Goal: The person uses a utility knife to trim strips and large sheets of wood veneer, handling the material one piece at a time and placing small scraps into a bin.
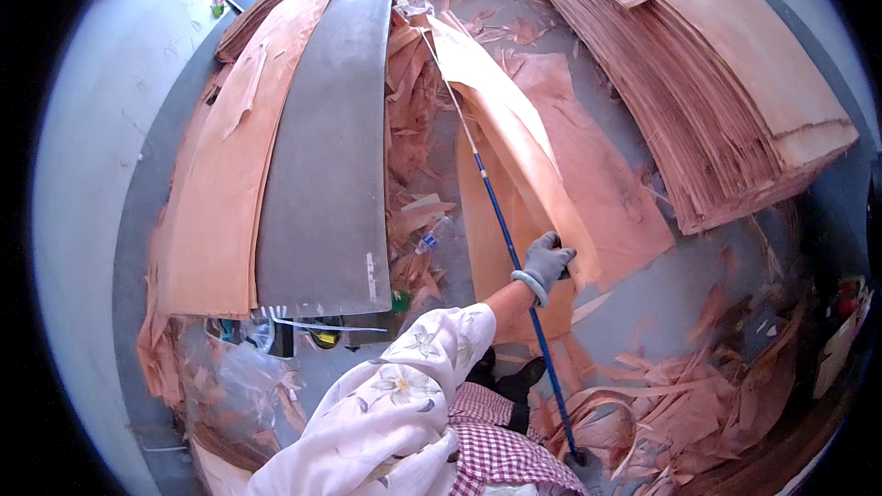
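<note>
My left hand (547,262), in a grey glove with a pale band at the wrist, is closed on the near edge of a thin tan wood veneer sheet (524,161). The sheet is folded over lengthwise, and its far end narrows toward the back. A long blue pole (502,220) with a thin pale far part runs along the sheet's left side and passes beneath my left wrist; its dark lower end is beside my checked apron. Another reddish veneer sheet (597,156) lies on the floor to the right. My right hand is out of the picture.
A tall veneer stack (684,110) stands at the right. On the left are a dark grey board (326,156) and a tan veneer stack (220,174). Torn veneer scraps (680,404) litter the floor; a plastic bottle (434,234) lies in the gap left of the sheet.
</note>
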`<state>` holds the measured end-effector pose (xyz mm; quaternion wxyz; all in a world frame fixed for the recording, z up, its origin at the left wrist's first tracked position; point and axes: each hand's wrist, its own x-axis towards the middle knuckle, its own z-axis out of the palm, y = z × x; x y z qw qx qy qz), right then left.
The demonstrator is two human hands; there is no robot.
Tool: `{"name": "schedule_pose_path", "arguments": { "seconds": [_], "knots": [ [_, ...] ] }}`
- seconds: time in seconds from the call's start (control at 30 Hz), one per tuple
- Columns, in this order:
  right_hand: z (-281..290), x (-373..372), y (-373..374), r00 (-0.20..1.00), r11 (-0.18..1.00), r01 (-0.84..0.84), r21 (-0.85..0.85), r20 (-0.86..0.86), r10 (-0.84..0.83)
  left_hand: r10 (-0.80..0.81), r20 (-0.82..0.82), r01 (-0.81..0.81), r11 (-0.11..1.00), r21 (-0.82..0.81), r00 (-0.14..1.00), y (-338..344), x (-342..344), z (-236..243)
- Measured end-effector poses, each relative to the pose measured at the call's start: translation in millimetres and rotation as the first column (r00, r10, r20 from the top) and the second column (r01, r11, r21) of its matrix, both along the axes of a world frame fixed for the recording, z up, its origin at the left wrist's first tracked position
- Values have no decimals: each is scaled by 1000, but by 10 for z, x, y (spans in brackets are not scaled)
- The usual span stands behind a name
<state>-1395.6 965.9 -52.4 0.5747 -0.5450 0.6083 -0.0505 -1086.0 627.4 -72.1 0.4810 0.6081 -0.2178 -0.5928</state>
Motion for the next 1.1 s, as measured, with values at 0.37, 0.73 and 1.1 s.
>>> {"name": "schedule_pose_path", "arguments": {
  "seconds": [0.37, 0.73, 1.1],
  "knots": [
    [53, -745, 666, 982, 989, 82, 125, -181, -58, -39, -46, 38, 999, -14, 998, -70, 121, -51],
    [5, -918, 978, 966, 972, 135, 193, -244, -86, -54, -56, 52, 998, -38, 997, -322, -74, 9],
    [16, -1176, 1277, 957, 951, 160, 265, -278, -83, -41, -118, 28, 994, -105, 992, -198, 54, 191]
  ]
}}
